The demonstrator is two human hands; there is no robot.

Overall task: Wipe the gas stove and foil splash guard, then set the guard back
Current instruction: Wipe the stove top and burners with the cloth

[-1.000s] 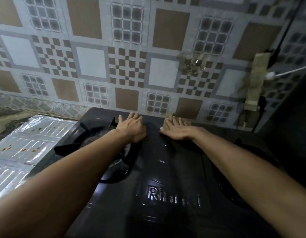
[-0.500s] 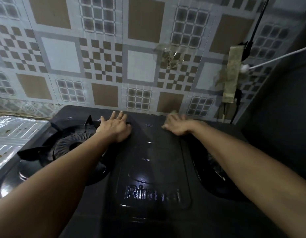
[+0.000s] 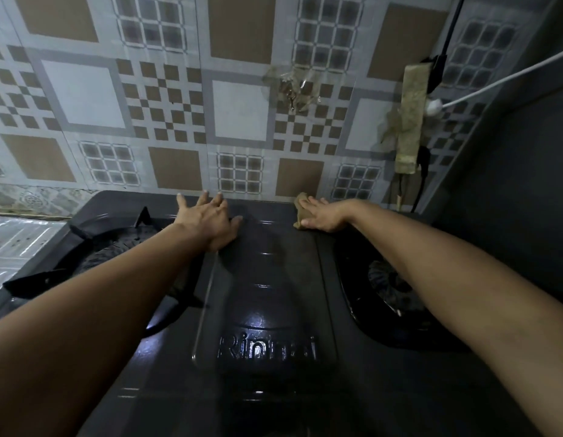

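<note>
Right, raised lettering reads "Rinnai" on the middle panel of the black gas stove point(image 3: 274, 310), low in the head view. One stove, two burners: the left burner point(image 3: 116, 250) with its pan support prongs showing, the right burner point(image 3: 390, 288) partly hidden under the forearm. Two hands are out at the stove's back edge, near the tiled wall point(image 3: 236, 115). The left hand point(image 3: 207, 220) lies flat on the stove top, fingers point(image 3: 222, 198) straight and spread, holding nothing. The right hand point(image 3: 321, 214) presses a small brownish cloth point(image 3: 300, 206) down onto the stove; its fingers are straight and close together on top of the cloth, which pokes out beyond the fingertips and beside the thumb. One foil splash guard point(image 3: 12, 244) lies flat at far left, beside the stove, with brown spots on it. On the wall at right hangs a strip of taped material point(image 3: 411, 118), with one white cable point(image 3: 494, 80) and one black cable point(image 3: 452, 23).
</note>
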